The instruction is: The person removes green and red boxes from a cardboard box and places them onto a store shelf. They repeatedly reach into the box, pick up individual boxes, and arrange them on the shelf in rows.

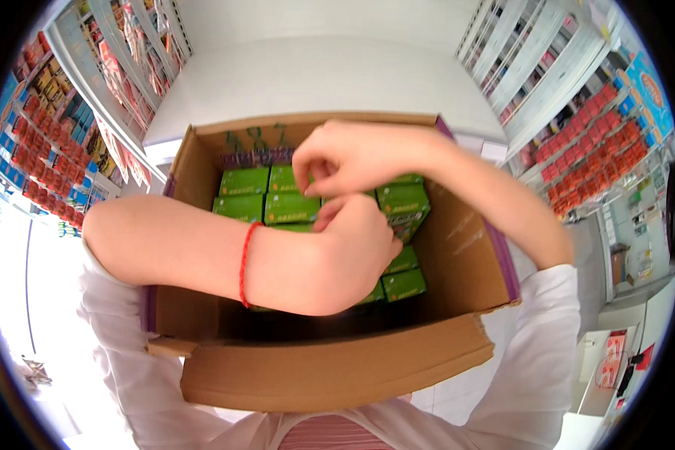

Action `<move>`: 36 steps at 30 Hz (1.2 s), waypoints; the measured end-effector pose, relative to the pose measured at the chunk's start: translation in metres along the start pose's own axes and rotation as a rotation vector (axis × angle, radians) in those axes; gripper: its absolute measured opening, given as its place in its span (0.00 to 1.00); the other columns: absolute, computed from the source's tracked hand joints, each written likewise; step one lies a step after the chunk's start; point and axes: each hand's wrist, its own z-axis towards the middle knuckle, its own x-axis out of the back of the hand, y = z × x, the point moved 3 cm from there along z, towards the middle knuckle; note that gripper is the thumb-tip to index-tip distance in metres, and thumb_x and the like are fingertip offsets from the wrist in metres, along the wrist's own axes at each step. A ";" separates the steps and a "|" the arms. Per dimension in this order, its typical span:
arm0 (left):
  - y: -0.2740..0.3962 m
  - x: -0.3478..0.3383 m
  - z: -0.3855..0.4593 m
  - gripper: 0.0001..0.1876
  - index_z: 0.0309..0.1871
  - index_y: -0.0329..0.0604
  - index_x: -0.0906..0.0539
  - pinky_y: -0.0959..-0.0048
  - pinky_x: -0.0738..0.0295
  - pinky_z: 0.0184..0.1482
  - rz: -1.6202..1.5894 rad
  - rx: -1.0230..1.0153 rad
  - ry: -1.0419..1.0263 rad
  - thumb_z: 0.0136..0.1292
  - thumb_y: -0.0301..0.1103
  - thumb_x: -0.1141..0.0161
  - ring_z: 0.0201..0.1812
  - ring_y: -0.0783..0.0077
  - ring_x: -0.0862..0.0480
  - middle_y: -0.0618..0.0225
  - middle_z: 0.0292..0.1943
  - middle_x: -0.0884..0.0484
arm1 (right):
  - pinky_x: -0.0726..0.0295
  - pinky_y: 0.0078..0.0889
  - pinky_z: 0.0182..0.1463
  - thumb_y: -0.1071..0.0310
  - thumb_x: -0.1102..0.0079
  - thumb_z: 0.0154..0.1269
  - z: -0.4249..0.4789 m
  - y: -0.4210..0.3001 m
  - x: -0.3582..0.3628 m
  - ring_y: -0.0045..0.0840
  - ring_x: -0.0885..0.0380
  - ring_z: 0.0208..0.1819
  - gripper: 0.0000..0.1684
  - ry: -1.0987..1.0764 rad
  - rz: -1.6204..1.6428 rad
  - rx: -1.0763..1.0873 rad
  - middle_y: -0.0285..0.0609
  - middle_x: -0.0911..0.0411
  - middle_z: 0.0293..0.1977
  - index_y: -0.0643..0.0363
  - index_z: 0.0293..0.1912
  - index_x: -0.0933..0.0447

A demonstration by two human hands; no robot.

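Note:
An open cardboard box with purple outer sides stands before me, its torn near flap folded outward. Inside lie several small green cartons in rows, some stacked higher than others. My left hand, on an arm with a red braided bracelet, is over the cartons near the middle of the box; its fingers curl down and are partly hidden. Just beyond it, my right hand hangs bent above the far cartons, thumb and fingers curled close together. No item shows between the right fingers.
Behind the box is a white shelf. Wire racks flank it on both sides. Red packets hang on displays at the right, and more at the left. A white cabinet with a red-patterned box stands at the lower right.

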 end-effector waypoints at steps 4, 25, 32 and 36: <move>0.009 -0.002 -0.002 0.40 0.71 0.50 0.41 0.75 0.34 0.21 0.035 -0.006 -0.005 0.51 0.29 0.41 0.28 0.73 0.18 0.74 0.27 0.20 | 0.25 0.29 0.31 0.67 0.43 0.60 0.001 -0.012 -0.006 0.26 0.24 0.25 0.09 -0.025 -0.032 0.063 0.44 0.23 0.22 0.65 0.34 0.22; -0.014 -0.028 0.004 0.21 0.52 0.46 0.18 0.59 0.17 0.33 -0.223 -0.022 0.141 0.53 0.33 0.33 0.45 0.57 0.16 0.71 0.51 0.19 | 0.29 0.30 0.47 0.68 0.36 0.54 -0.089 -0.123 0.124 0.26 0.26 0.47 0.17 1.570 -0.913 0.401 0.39 0.24 0.44 0.59 0.46 0.24; -0.021 -0.033 0.014 0.41 0.70 0.33 0.45 0.61 0.28 0.24 -0.312 -0.017 0.180 0.53 0.32 0.41 0.27 0.57 0.17 0.59 0.25 0.19 | 0.30 0.36 0.58 0.50 0.32 0.54 -0.230 -0.062 0.261 0.33 0.27 0.53 0.35 1.684 -0.794 -0.275 0.49 0.25 0.51 0.66 0.53 0.26; -0.025 -0.034 0.010 0.45 0.73 0.35 0.52 0.59 0.27 0.27 -0.388 -0.035 0.167 0.56 0.38 0.40 0.29 0.55 0.17 0.58 0.27 0.18 | 0.31 0.34 0.57 0.43 0.33 0.53 -0.236 -0.042 0.283 0.31 0.27 0.51 0.42 1.432 -0.530 -0.560 0.52 0.25 0.49 0.70 0.55 0.27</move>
